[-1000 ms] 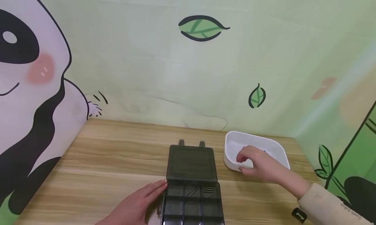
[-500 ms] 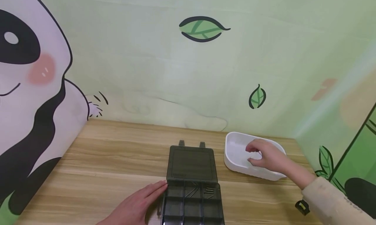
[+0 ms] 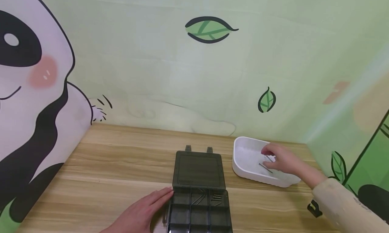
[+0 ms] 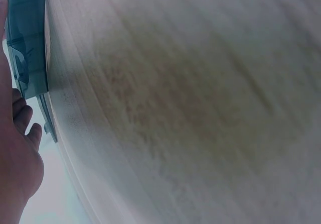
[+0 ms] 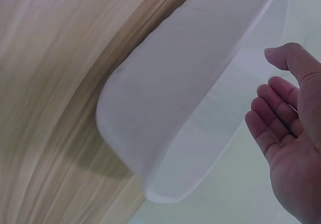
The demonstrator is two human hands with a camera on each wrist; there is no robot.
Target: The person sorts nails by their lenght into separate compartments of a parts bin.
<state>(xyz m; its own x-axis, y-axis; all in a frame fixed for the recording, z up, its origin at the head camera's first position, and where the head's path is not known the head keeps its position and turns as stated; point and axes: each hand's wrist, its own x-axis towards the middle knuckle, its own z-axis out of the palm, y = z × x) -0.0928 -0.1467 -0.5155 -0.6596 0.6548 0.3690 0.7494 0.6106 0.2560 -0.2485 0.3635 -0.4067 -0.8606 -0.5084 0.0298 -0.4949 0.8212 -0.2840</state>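
A dark see-through compartment box [image 3: 199, 214] lies with its lid [image 3: 198, 169] folded back, away from me. My left hand [image 3: 143, 209] rests against the box's left side, fingers nearly straight. Thin metal pieces like screws or nails [image 3: 198, 199] lie in the far middle compartment, and several shorter ones [image 3: 217, 197] in the far right one. My right hand [image 3: 281, 160] is over the white tray [image 3: 247, 172], fingers loosely bent and thumb apart. Between and below them, thin metal pins [image 3: 265, 168] show in the tray. The right wrist view shows nothing held.
The wood-grain table [image 3: 130, 158] meets a printed curtain [image 3: 146, 57] at the back. A small black object [image 3: 314, 208] is near my right sleeve [image 3: 343, 202], which partly covers the table's right side.
My right hand has moved right over the white tray, and thin metal pins have come into sight there. My left hand and the box have stayed put.
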